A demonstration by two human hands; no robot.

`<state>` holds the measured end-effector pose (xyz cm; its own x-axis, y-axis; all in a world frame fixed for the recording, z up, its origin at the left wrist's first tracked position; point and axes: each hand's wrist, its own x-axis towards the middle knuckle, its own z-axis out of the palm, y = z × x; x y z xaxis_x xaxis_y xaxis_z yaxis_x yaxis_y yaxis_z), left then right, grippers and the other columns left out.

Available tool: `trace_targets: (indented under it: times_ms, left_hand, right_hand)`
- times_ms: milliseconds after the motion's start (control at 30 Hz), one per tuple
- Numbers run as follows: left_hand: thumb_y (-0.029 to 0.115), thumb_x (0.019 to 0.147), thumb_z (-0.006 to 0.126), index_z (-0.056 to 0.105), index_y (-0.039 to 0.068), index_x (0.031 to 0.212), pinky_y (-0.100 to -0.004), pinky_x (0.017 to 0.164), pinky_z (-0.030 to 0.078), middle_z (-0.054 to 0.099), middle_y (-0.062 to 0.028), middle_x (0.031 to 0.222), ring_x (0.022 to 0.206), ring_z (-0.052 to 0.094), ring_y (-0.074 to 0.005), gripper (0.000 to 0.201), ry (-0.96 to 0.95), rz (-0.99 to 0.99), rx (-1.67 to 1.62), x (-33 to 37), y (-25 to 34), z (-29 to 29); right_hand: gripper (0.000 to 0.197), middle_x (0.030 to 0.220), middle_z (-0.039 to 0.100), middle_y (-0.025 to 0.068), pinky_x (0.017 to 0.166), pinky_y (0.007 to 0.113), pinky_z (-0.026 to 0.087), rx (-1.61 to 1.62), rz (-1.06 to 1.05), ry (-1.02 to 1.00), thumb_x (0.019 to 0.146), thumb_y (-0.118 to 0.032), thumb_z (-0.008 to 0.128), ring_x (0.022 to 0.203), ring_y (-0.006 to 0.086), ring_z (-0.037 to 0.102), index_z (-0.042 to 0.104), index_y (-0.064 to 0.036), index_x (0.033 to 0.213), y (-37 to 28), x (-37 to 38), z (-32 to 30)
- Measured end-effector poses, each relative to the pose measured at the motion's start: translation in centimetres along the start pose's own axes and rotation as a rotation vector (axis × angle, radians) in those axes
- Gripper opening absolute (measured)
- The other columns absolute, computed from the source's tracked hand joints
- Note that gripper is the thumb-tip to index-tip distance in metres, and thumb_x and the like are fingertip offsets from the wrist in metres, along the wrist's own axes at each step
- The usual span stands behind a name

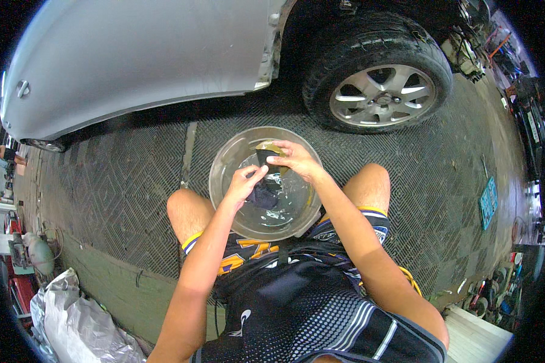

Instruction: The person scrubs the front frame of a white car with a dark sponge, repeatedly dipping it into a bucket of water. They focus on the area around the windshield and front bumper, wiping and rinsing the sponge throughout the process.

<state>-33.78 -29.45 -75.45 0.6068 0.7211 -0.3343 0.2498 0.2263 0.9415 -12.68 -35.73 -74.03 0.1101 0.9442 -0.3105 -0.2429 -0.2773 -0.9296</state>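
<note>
A round, clear-walled basin [219, 209] with shiny water in it sits between my knees. Over it, my right hand [297, 162] pinches a dark sheet with an olive-yellow side, which looks like sandpaper [264, 156]. My left hand [243, 183] is closed, its thumb and fingertips pressed together close to the right thumb. Just under the left fingers shows another dark, limp piece [264, 197]; whether it joins the upper sheet I cannot tell.
Ahead stands a silver car [151, 54] with its wheel [381, 97] close beyond the basin. Ribbed dark mats [127, 163] cover the floor. A blue plate [488, 202] lies at right, crumpled silver sheeting [85, 317] at lower left. Another person [9, 154] is far left.
</note>
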Motion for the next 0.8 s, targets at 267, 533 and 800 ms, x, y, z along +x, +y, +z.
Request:
trace_targets:
  times_ms: [267, 533, 800]
  left_hand:
    - [0.021, 0.096, 0.067, 0.069, 0.001, 0.122, -0.0298, 0.078, 0.049, 0.071, -0.0044, 0.090, 0.084, 0.063, -0.0123, 0.032, 0.224, -0.111, 0.001, 1.3, -1.7, -1.0]
    - [0.002, 0.081, 0.078, 0.037, 0.004, 0.155, -0.0340, 0.102, 0.049, 0.062, -0.0151, 0.136, 0.122, 0.060, -0.0211, 0.085, -0.173, 0.033, -0.005, -0.5, -0.6, 0.7]
    - [0.012, 0.084, 0.075, 0.065, 0.003, 0.113, -0.0307, 0.073, 0.054, 0.071, -0.0069, 0.092, 0.077, 0.068, -0.0182, 0.033, -0.039, -0.066, -0.339, -0.9, 0.8, 0.1]
  right_hand:
    - [0.060, 0.116, 0.071, 0.0116, 0.094, 0.034, 0.051, 0.112, -0.084, 0.087, 0.082, -0.019, 0.088, 0.106, 0.0177, 0.066, 0.055, -0.0016, 0.129, -0.2, 0.2, 0.2]
    - [0.042, 0.113, 0.070, 0.0058, 0.091, 0.032, 0.052, 0.162, -0.180, 0.034, 0.089, -0.021, 0.081, 0.105, 0.0154, 0.064, 0.061, -0.0056, 0.123, 0.4, 0.2, 0.1]
    - [0.023, 0.110, 0.069, 0.0042, 0.086, 0.029, 0.053, 0.319, -0.181, 0.148, 0.093, -0.014, 0.076, 0.100, 0.0131, 0.064, 0.066, -0.0040, 0.111, 0.0, 0.1, 0.0]
